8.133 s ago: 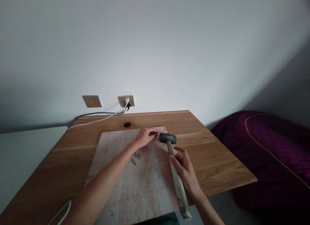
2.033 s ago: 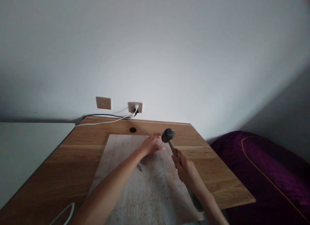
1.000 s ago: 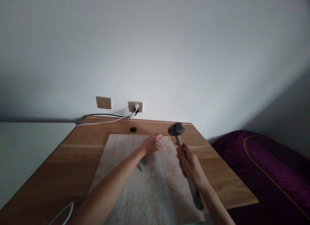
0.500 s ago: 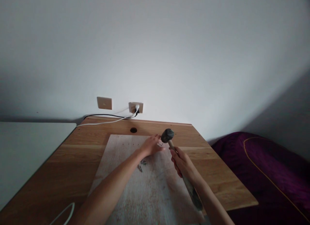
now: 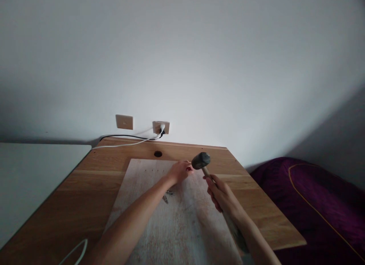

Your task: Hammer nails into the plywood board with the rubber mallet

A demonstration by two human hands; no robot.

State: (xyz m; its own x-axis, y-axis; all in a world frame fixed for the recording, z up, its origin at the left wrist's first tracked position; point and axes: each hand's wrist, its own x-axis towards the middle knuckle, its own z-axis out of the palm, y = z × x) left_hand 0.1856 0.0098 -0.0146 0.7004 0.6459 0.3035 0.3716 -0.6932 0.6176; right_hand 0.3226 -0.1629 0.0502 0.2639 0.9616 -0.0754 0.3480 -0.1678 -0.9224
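Note:
My right hand (image 5: 221,195) is closed around the wooden handle of a mallet with a black head (image 5: 200,160). The head hovers just right of my left hand's fingertips. My left hand (image 5: 180,170) rests near the far edge of a pale worn board (image 5: 176,223), with its fingers pinched together on something too small to make out. A few loose nails (image 5: 168,194) lie on the board beside my left wrist. Tiny dark dots run in a row along the board's far edge.
The board lies on a wooden desk (image 5: 85,185) with a cable hole (image 5: 157,154). Wall sockets (image 5: 161,127) with black and white cables sit behind. A white surface (image 5: 34,173) is at left, a purple cushion (image 5: 313,204) at right, a white cable (image 5: 72,251) near the front.
The mallet head rose a second ago, came down beside my left fingers, and now sits slightly right and lifted. My left hand stays in place on the board.

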